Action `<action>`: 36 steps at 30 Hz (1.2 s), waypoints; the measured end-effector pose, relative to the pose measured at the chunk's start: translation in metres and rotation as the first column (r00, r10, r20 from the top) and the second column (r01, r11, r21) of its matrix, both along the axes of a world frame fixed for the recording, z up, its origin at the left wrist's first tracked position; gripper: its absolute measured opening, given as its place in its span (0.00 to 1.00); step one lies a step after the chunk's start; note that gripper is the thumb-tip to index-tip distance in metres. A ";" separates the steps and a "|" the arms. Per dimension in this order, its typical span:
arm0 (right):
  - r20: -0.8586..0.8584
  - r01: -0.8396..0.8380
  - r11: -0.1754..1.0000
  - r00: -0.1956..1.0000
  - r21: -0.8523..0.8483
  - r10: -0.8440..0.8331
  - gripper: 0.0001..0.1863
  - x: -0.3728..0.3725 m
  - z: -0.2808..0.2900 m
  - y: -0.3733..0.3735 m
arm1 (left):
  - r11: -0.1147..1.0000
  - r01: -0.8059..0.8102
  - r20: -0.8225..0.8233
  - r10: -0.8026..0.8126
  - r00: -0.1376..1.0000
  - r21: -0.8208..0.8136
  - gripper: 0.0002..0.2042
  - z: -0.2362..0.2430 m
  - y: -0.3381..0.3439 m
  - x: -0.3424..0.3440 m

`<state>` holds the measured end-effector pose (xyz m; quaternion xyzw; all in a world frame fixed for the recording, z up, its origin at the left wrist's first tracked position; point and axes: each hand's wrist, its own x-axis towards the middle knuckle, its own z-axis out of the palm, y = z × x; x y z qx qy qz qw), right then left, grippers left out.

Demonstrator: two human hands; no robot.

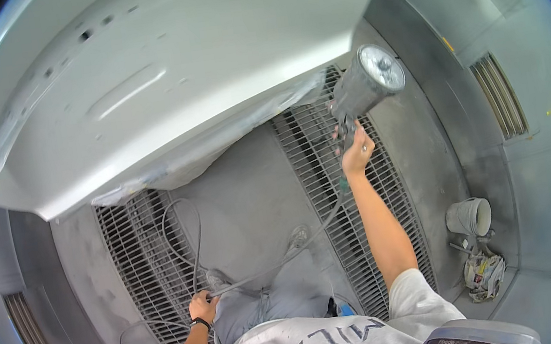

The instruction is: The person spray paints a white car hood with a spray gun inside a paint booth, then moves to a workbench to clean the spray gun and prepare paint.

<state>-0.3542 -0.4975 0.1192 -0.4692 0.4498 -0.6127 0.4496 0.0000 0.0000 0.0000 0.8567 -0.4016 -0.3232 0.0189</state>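
A pale panel point(197, 63) spreads across the upper left, above two slatted floor grates point(139, 254). A thin grey hose point(235, 284) loops over the left grate and runs up to the spray gun point(362, 86), which is raised near the panel's right end. The right hand point(358, 152) is wrapped around the gun's handle; the left hand point(203, 307) is closed around the hose.

White curved glossy vehicle panel point(190, 64) cut off at top edge. Right hand point(358, 152): some fingers hidden behind dark grey spray gun point(361, 87); nozzle can't be made out. Left hand point(203, 306): fingertips too small to tell on thin grey hose point(288, 258). Clear-and-dark plastic piece point(481, 334) cut by bottom edge.
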 end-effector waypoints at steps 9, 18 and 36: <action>-0.088 -0.365 0.928 0.925 0.072 0.371 0.30 0.298 0.021 0.265 | 0.994 -0.103 0.093 0.105 0.990 -0.034 0.14 -0.019 0.219 0.174; -0.245 -0.728 0.684 0.672 -0.045 0.699 0.25 0.556 0.089 0.339 | 0.932 -0.347 0.000 0.349 0.937 0.107 0.21 -0.009 0.306 0.204; -0.007 -0.095 0.995 0.995 0.031 0.095 0.30 -0.059 0.110 -0.002 | 0.909 0.302 -0.207 -0.366 0.907 -0.286 0.15 0.030 -0.063 -0.060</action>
